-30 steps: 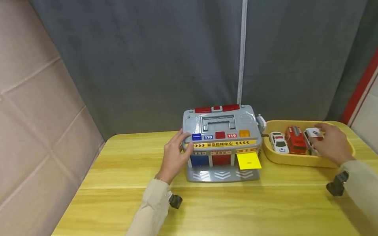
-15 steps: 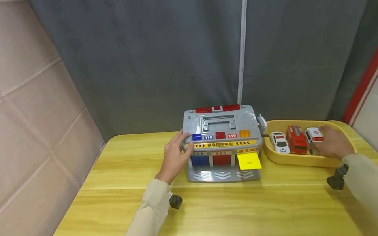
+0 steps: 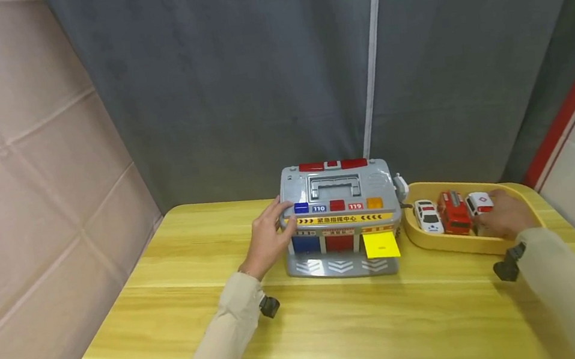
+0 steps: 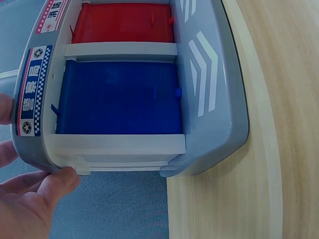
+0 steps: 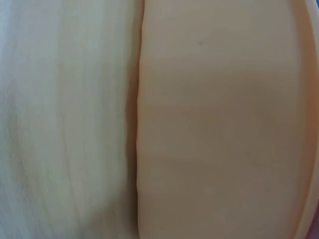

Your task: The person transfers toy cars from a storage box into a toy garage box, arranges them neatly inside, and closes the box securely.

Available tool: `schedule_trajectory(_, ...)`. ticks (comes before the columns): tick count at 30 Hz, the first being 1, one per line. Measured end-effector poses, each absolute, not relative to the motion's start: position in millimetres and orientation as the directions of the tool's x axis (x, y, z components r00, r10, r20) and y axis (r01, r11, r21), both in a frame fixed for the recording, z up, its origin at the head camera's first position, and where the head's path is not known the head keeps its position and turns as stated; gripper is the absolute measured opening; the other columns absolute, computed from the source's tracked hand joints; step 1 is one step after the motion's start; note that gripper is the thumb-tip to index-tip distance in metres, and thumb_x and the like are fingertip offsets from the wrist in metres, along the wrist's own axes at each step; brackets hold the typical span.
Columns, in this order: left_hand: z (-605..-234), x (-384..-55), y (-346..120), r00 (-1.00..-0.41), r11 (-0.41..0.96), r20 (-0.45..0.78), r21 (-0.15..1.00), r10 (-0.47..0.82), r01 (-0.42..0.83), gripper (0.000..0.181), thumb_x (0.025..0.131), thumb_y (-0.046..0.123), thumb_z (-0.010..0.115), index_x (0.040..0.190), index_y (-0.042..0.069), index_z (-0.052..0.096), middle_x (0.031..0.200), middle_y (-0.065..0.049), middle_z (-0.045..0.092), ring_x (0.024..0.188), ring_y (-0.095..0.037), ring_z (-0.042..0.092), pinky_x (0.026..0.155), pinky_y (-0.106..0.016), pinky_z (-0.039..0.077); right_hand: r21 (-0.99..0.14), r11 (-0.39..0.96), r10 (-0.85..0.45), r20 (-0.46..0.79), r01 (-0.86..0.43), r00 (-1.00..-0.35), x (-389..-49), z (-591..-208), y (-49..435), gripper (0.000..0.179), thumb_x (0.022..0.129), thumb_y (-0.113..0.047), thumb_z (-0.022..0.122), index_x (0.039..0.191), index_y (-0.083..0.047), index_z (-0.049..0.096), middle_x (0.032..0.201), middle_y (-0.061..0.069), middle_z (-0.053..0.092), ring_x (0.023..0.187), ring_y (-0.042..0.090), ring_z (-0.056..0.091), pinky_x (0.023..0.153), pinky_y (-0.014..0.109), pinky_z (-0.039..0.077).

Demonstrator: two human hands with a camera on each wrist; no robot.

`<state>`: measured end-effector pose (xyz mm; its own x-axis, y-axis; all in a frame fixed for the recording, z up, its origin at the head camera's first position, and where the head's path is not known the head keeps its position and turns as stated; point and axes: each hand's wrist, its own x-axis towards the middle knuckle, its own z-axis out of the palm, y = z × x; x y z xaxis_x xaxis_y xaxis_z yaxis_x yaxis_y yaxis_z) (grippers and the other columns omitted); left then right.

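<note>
A grey toy emergency station (image 3: pixel 339 221) stands on the table, with blue and red doors and a raised yellow door flap (image 3: pixel 381 245). My left hand (image 3: pixel 267 240) grips its left end, fingers at the roof edge and thumb near the front corner. In the left wrist view, the blue door (image 4: pixel 119 97) is down. My right hand (image 3: pixel 507 216) is inside the yellow tray (image 3: pixel 462 243), with its fingers around the front and right side of a white toy ambulance (image 3: pixel 478 201). The right wrist view shows only tray wall and table; the hand's fingertips are partly hidden.
A white toy police car (image 3: pixel 427 217) and a red toy fire engine (image 3: pixel 454 213) lie left of the ambulance in the tray. The tray sits right beside the station. A grey curtain (image 3: pixel 243 88) hangs behind the wooden table (image 3: pixel 351 329).
My right hand has shifted slightly right and lower around the ambulance, leaving more of its roof in sight. My left hand stays on the station.
</note>
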<state>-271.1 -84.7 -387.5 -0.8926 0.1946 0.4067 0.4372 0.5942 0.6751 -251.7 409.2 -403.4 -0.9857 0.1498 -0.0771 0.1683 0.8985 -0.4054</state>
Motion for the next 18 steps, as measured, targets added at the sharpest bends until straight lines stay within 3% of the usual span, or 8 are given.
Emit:
schedule_trajectory(7,-386.8,-272.4,-86.2,-0.883,0.598,0.428,0.662,0.193,0.452,0.039,0.095,0.025,0.060,0.129,0.007,0.064,0.156,-0.023,0.043,0.142,-0.043,0.045,0.103,-0.046,0.055,-0.456,0.870,0.174,-0.075,0.189,-0.982,-255.7,-404.7,412.9,0.080,0.083,-0.024,0.071,0.135,0.023,0.032,0.111,0.038,0.055,0.090,0.044,0.057,0.071,0.045,0.053)
schedule_trajectory(13,-385.2,-270.9,-85.9,-0.889,0.595,0.416,0.671,0.193,0.443,0.039,0.096,0.026,0.060,0.131,0.008,0.064,0.157,-0.023,0.042,0.143,-0.043,0.044,0.105,-0.047,0.054,-0.518,0.824,0.194,-0.122,0.229,-0.973,-256.7,-405.6,415.8,0.094,0.080,-0.026,0.075,0.141,0.024,0.025,0.120,0.042,0.050,0.097,0.046,0.056,0.076,0.047,0.055)
schedule_trajectory(18,-385.1,-269.2,-85.2,-0.897,0.596,0.396,0.678,0.195,0.429,0.039,0.097,0.027,0.060,0.132,0.010,0.063,0.158,-0.021,0.041,0.145,-0.042,0.042,0.106,-0.046,0.053,-0.597,0.735,0.228,-0.228,0.320,-0.947,-257.5,-406.0,416.4,0.107,0.079,-0.024,0.077,0.148,0.023,0.010,0.130,0.043,0.045,0.102,0.042,0.059,0.069,0.033,0.058)
